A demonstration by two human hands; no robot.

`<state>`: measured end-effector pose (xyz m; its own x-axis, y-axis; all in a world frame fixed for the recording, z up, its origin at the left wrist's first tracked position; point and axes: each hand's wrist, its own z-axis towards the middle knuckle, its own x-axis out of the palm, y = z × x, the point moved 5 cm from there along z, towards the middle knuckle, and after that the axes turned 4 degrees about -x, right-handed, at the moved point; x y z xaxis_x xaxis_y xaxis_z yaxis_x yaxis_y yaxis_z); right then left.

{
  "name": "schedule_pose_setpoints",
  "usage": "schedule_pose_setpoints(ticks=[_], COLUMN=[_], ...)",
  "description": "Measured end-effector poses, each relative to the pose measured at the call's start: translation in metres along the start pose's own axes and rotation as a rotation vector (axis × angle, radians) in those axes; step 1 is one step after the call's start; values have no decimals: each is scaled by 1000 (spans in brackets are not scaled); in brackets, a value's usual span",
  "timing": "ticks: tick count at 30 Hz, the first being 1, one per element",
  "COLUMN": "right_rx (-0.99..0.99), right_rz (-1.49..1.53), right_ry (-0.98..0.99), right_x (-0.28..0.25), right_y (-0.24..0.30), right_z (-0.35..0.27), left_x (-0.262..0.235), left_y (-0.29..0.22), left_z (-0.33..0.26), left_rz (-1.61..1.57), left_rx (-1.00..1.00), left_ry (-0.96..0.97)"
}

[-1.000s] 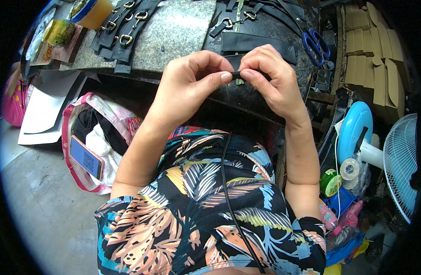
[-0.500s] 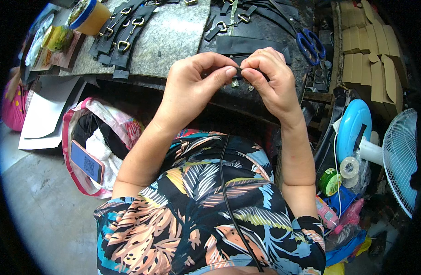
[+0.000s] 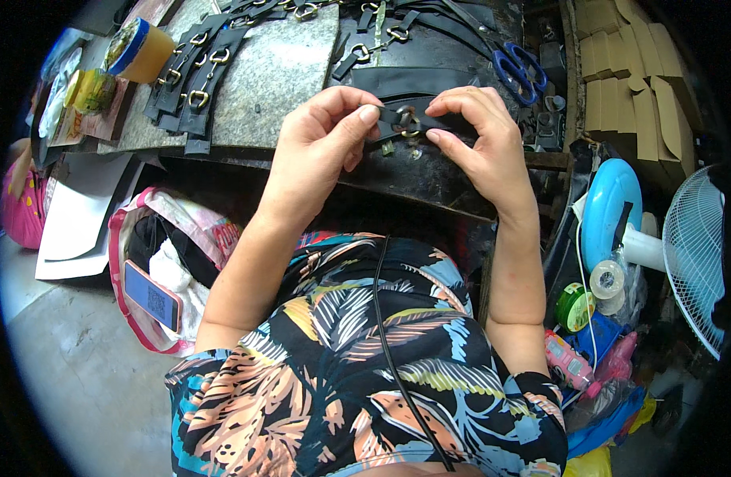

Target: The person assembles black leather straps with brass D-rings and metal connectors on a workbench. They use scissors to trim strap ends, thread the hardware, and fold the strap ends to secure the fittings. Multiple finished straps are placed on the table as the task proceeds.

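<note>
My left hand pinches the end of a short black strap between thumb and forefinger, above the front edge of the dark worktop. A metal buckle-like ring hangs at the strap's right end. Just right of that ring is my right hand, its thumb and fingers apart with nothing visible between them. Beyond both hands lies a wide flat black strip. Similar straps with metal ring fittings rest farther back on the worktop.
Black straps with metal fittings lie on a grey stone slab at left, beside a blue-rimmed tub. Blue-handled scissors rest at right. A fan stands far right; a bag holding a phone sits lower left.
My right hand has come away from the left, and its fingers have parted. The strap's metal ring now shows between the hands. The view has shifted slightly.
</note>
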<state>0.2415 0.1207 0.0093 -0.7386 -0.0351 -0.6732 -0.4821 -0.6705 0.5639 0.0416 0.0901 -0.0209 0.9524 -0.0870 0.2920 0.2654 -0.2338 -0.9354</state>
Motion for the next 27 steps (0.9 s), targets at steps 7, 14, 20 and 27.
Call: schedule_pose_setpoints(ticks=[7, 14, 20, 27], right_rx=[42, -25, -11, 86], right_rz=[-104, -113, -24, 188], right_ry=[30, -19, -29, -130], right_x=[2, 4, 2, -7], right_y=[-6, -4, -10, -19], right_z=[-4, -5, -8, -16], left_x=[5, 12, 13, 7], left_y=[-2, 4, 14, 22], left_z=[10, 21, 37, 39], left_rz=[-103, -255, -572, -628], left_rx=[58, 15, 38, 67], left_ry=[-4, 80, 187, 140])
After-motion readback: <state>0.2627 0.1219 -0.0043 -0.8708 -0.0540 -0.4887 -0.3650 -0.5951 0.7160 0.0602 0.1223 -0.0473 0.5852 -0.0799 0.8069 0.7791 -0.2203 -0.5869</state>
